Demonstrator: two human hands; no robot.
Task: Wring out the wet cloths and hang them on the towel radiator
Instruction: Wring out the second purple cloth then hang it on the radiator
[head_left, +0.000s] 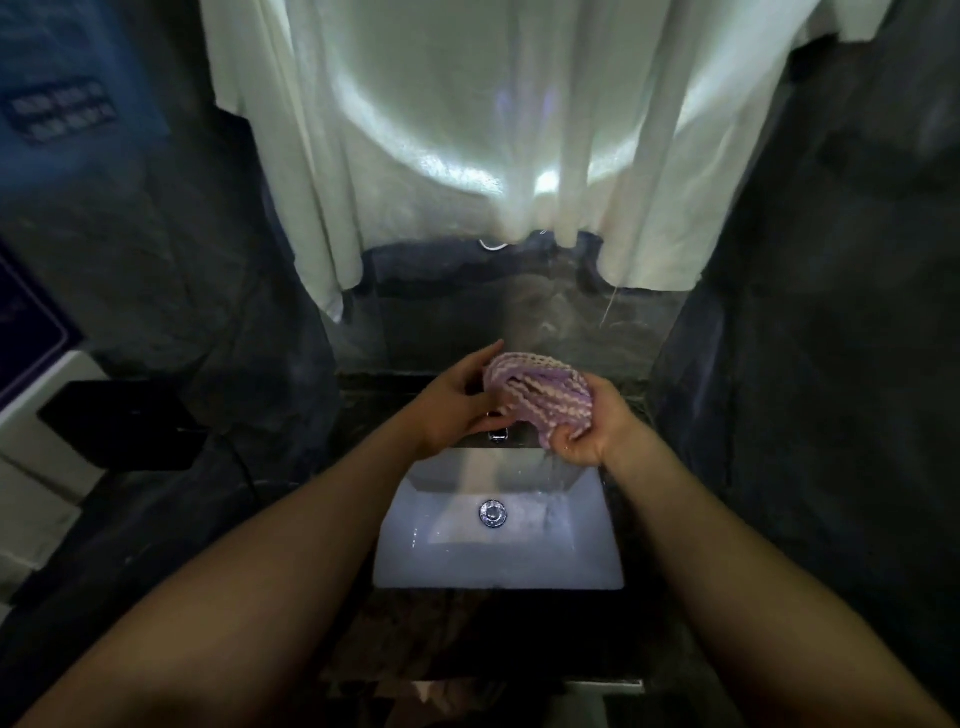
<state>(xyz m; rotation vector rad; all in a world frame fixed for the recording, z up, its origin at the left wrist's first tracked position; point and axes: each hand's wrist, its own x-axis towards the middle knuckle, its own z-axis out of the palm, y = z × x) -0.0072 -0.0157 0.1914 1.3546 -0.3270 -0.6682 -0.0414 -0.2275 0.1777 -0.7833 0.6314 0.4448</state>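
**A:** Hands, left to right. Left hand (460, 402): fingers mostly straight, laid against the left end of the cloth (535, 384). I cannot tell whether it pinches the fabric. Right hand (587, 434): fingers curled round the bunched right end, a firm hold.

**B:** Progress on the task?

**A:** Judged early. There is one cloth in view, purple with pale stripes, gathered in a loose bundle and not yet hung. It shows no tight twist, so the wringing looks barely begun. No other cloth can be made out. The towel radiator cannot be identified either. Pale fabric (441, 156) hangs above, but what carries it is hidden. That leaves wringing, carrying and hanging.

**B:** Where is the cloth relative to the hands?

**A:** Between them and touching both. The left hand is at its left edge and the right hand is wrapped under its lower right end. The bundle is held in the air above the tap (497, 434), at the back edge of the sink (498, 574). The sink is set into the dark worktop (493, 629). Any drips should fall into the basin.
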